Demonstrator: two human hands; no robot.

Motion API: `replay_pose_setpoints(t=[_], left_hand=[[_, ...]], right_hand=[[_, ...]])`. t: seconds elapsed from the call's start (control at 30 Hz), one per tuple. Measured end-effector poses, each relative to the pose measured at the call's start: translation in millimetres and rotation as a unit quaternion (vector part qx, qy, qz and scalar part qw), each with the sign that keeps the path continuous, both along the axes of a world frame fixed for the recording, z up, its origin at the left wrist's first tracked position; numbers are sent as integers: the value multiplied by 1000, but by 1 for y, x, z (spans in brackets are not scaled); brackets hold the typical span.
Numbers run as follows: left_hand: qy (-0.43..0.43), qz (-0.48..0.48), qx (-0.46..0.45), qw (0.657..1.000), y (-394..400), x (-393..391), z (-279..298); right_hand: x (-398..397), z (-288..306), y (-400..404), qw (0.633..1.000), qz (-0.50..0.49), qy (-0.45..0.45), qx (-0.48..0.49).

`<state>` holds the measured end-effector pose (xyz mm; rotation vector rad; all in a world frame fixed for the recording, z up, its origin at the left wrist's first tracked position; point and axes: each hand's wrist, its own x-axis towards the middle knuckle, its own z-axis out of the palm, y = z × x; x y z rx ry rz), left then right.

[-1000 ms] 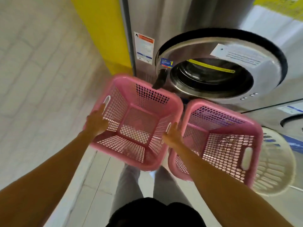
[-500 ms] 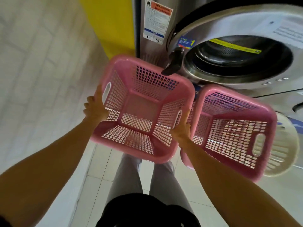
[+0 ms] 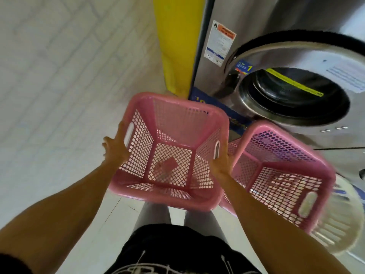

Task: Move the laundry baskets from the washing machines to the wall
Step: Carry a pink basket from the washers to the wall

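Note:
An empty pink mesh laundry basket hangs above the floor in front of me, held by both sides. My left hand grips its left wall by the handle slot. My right hand grips its right wall below the other slot. A second pink basket stands just to the right, touching the first, in front of the steel washing machine. A white basket sits behind it at the right edge, partly hidden.
A white tiled wall fills the left side. A yellow panel stands between wall and machine. The machine's round door faces me, close to the baskets. My legs are below on a pale tiled floor.
The held basket has come up and slightly toward me with both hands on it. My view has shifted, so the machine door sits further right and lower.

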<state>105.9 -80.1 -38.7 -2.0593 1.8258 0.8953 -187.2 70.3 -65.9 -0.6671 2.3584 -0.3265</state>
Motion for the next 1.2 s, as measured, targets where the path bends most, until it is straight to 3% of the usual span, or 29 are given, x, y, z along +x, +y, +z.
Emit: replay_pose_setpoints(t=[0.2,0.5,0.83,1.2], left_hand=[[25,179,-20,983,88,31,21],[78,389,-35,917,221,89,30],[76,564,-54,821,400,173,33],[50,668,-124,732,592,312,60]], right_hand=[[3,5,5,991,126,-33,22],[61,17,-5,949,315,-23,9],[203,49,58,885,461,-14,-69],[394,76,204,834,535,-70,-111]])
